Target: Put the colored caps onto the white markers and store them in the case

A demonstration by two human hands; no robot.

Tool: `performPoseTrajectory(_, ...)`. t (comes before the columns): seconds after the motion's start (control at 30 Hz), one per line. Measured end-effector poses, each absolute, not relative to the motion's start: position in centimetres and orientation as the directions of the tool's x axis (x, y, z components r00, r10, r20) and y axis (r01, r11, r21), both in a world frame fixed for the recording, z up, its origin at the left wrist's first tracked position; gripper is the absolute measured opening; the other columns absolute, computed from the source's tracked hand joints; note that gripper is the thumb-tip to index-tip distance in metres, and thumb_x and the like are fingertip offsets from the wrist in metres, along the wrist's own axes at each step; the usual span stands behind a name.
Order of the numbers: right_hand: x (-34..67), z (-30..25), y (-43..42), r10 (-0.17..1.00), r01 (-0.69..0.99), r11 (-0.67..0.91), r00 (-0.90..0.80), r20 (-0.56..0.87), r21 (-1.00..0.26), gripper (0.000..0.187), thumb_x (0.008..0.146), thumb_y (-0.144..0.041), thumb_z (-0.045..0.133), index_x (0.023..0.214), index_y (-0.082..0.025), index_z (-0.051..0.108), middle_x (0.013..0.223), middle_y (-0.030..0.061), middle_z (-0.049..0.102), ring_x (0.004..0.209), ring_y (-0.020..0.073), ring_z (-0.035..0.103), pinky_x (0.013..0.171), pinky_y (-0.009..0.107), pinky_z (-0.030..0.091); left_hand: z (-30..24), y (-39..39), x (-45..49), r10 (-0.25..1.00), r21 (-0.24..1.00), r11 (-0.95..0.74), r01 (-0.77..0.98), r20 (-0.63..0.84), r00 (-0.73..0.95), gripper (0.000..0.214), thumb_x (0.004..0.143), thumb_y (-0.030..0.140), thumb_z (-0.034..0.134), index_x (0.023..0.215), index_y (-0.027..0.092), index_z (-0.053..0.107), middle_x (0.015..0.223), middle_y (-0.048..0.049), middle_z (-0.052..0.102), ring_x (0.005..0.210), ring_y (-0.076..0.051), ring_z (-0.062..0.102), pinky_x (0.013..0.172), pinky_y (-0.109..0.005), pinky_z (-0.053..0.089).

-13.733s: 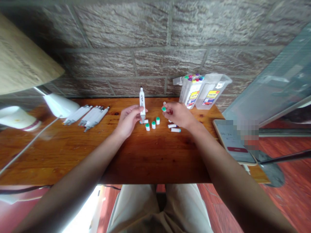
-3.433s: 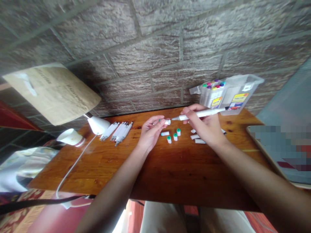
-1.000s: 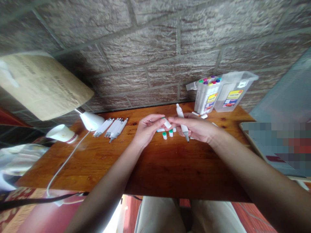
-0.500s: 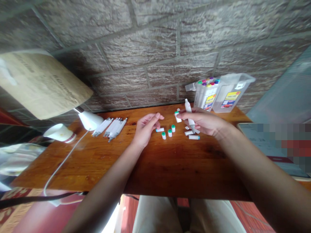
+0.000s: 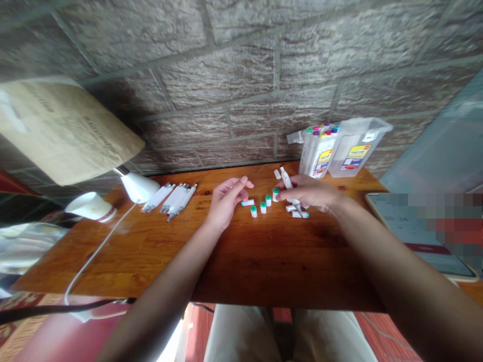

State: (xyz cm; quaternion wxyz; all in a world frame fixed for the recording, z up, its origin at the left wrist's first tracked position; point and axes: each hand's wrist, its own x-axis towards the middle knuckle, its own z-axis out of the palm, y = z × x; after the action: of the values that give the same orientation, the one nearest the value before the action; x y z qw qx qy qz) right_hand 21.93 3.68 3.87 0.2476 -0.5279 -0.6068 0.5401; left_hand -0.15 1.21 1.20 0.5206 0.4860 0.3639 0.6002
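My right hand [image 5: 311,193] is closed round a white marker [image 5: 290,187] that lies across its fingers, tip pointing down and toward me. Its thumb and forefinger pinch a green-topped cap [image 5: 275,194] that stands on the wooden table [image 5: 241,251]. Just left of it stand three more green-topped caps [image 5: 263,207], and a white cap [image 5: 248,202] lies flat beside them. My left hand [image 5: 226,198] hovers next to these caps with its fingers loosely bent and nothing in them. More caps [image 5: 300,214] lie under my right hand.
A row of uncapped white markers [image 5: 171,197] lies at the back left beside a white lamp [image 5: 139,187] and its cable [image 5: 94,254]. A case of coloured markers [image 5: 319,151] and an empty clear case [image 5: 354,148] stand against the stone wall. A tablet [image 5: 411,229] lies at the right.
My right hand took the cap from my left hand and lowered it onto the table beside the standing caps. My left hand drew back empty.
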Motion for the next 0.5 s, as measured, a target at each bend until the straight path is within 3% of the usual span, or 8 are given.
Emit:
performPoseTrajectory(0.33, 21.9, 2.9, 4.0, 0.873, 0.523, -0.079, -0.375, -0.312, -0.849, 0.022, 0.07, -0.022, 0.075, 0.091, -0.016, 0.074, 0.07, 0.0001, 0.07, 0.061, 0.0121, 0.059, 0.053, 0.021, 0.044, 1.1, 1.2, -0.1, 0.979, 0.95, -0.188, -0.251, 0.2, 0.026, 0.033, 0.075, 0.047, 0.082, 0.075, 0.015, 0.076, 0.072, -0.0015, 0.069, 0.055, -0.006, 0.053, 0.056, -0.02, 0.042)
performPoseTrajectory(0.5, 22.1, 2.6, 4.2, 0.881, 0.514, -0.044, -0.385, -0.276, -0.857, 0.021, 0.065, -0.022, 0.079, 0.085, -0.016, 0.075, 0.066, 0.0005, 0.07, 0.06, 0.0134, 0.06, 0.052, 0.022, 0.045, 1.2, 1.1, -0.1, 0.978, 0.951, -0.19, -0.244, 0.204, 0.033, 0.033, 0.076, 0.048, 0.082, 0.074, 0.015, 0.075, 0.068, -0.001, 0.067, 0.055, -0.006, 0.053, 0.056, -0.02, 0.042)
